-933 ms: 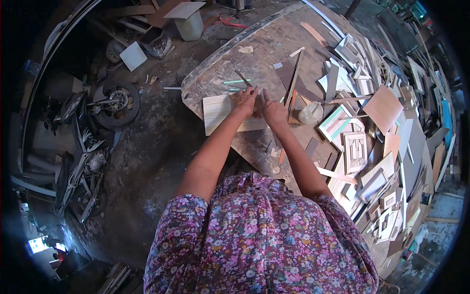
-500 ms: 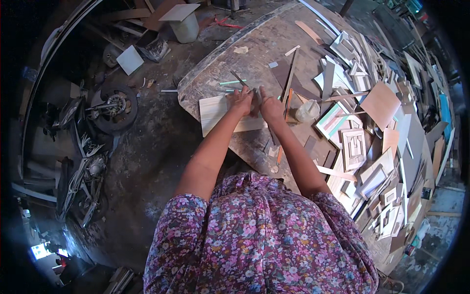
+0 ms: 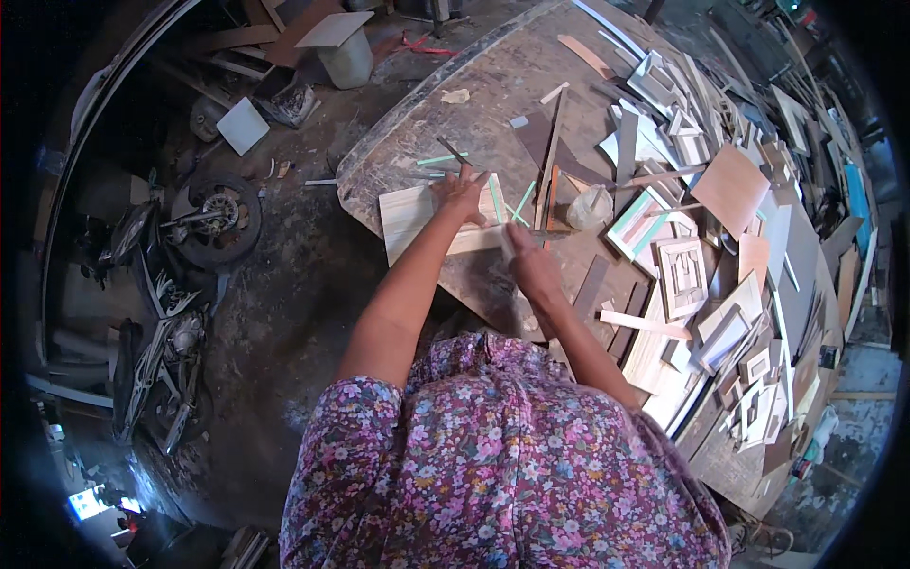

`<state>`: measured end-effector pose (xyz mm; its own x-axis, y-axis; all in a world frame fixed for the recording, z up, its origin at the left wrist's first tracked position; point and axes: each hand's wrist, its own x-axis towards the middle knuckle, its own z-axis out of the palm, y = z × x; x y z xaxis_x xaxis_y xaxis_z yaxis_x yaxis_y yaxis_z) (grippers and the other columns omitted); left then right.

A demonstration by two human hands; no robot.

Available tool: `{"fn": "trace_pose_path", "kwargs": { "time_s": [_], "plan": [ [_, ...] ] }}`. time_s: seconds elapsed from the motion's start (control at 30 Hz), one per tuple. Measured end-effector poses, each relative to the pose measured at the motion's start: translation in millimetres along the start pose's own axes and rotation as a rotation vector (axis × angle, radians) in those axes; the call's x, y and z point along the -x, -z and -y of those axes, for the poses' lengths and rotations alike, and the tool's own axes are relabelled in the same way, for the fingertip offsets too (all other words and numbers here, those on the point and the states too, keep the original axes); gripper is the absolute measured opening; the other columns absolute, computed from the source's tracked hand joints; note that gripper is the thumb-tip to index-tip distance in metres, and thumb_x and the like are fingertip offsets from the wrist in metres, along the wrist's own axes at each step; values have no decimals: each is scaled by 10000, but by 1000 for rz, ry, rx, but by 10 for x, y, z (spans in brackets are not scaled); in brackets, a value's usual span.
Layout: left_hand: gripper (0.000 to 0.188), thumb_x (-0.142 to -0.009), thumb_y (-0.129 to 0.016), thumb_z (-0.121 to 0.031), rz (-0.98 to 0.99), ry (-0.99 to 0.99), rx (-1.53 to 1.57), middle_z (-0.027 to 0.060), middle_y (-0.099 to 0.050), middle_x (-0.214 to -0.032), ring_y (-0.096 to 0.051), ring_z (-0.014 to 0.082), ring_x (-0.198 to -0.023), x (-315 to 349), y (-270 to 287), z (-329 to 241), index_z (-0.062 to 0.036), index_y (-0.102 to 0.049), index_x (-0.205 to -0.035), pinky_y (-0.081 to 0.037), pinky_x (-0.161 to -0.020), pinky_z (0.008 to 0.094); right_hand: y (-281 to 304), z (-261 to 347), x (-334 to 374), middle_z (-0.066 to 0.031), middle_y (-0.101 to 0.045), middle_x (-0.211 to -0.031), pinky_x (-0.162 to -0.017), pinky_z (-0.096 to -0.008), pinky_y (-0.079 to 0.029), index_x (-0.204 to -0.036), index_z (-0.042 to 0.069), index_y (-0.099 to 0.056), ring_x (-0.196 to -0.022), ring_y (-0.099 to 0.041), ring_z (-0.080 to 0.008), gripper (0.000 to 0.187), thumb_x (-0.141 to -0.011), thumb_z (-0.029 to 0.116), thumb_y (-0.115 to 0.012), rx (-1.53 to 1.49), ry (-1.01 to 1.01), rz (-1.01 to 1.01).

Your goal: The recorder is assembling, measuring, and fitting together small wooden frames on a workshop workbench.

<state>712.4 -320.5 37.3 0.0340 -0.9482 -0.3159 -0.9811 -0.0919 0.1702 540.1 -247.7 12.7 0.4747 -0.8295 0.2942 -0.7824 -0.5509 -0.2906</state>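
A pale wooden board [image 3: 406, 223] lies at the table's near left corner. My left hand [image 3: 462, 197] presses down on it, fingers spread and thumb apart. A thin dark strip [image 3: 449, 149] juts out beyond its fingertips; whether the hand touches it I cannot tell. Just right of the board's near edge, my right hand [image 3: 536, 270] is closed and slightly blurred. A narrow dark piece [image 3: 550, 234] shows by its fingers, but what they grip is unclear. Thin green strips [image 3: 522, 201] lie at the board's right end, and another green strip [image 3: 443, 159] lies beyond it.
A whitish tub [image 3: 590, 209] stands right of my hands, beside a long dark wooden strip [image 3: 553, 142]. Small frames [image 3: 681, 275] and wood offcuts pile over the table's right side. On the floor at left are a wheel [image 3: 220, 213], metal parts and a bucket [image 3: 346, 62].
My right hand has drawn back toward me and slightly right, away from the left hand. Green strips at the board's right end now show. My left hand stays on the board.
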Motion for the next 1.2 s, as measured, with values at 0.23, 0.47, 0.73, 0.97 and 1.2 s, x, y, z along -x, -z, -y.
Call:
{"fn": "trace_pose_path", "kwargs": {
  "time_s": [0.23, 0.47, 0.73, 0.97, 1.2],
  "plan": [
    [1087, -415, -775, -329, -124, -80, 21, 117, -304, -1214, -308, 310, -1107, -69, -160, 111, -90, -172, -1287, -253, -938, 379, 634, 129, -537, -163, -541, -564, -430, -403, -428, -1251, 146, -293, -490, -548, -296, 559, -714, 114, -445, 96, -140, 154],
    [1074, -452, -755, -336, -72, 41, 23, 44, -294, -1243, -346, 295, -1091, 60, 39, 31, -145, -122, -1297, -308, -854, 535, 172, 226, -541, -156, -554, -587, -432, -408, -436, -1249, 171, -288, -503, -559, -297, 531, -735, 110, -408, 143, -179, 309],
    [888, -596, -676, -194, -60, 47, 62, 46, -292, -1245, -325, 285, -1119, 61, 19, 45, -154, -132, -1296, -281, -870, 555, 73, 223, -849, -155, -561, -602, -450, -392, -447, -1237, 177, -314, -541, -571, -301, 502, -752, 160, -443, 159, -137, 209],
    [962, -547, -713, -210, -35, 80, 61, 19, -285, -1257, -307, 291, -1136, 87, 51, 17, -165, -114, -1299, -257, -894, 565, 176, 319, -541, -171, -571, -685, -487, -406, -455, -1255, 202, -274, -616, -579, -303, 538, -749, 175, -453, 137, -262, 364],
    [993, -497, -751, -277, -41, 9, 33, 18, -285, -1232, -319, 310, -1104, -15, -10, 15, -262, -152, -1289, -267, -862, 591, 64, 119, -917, -163, -567, -671, -437, -372, -442, -1261, 147, -269, -543, -570, -275, 542, -755, 190, -459, 174, -143, 243]
  ]
}}
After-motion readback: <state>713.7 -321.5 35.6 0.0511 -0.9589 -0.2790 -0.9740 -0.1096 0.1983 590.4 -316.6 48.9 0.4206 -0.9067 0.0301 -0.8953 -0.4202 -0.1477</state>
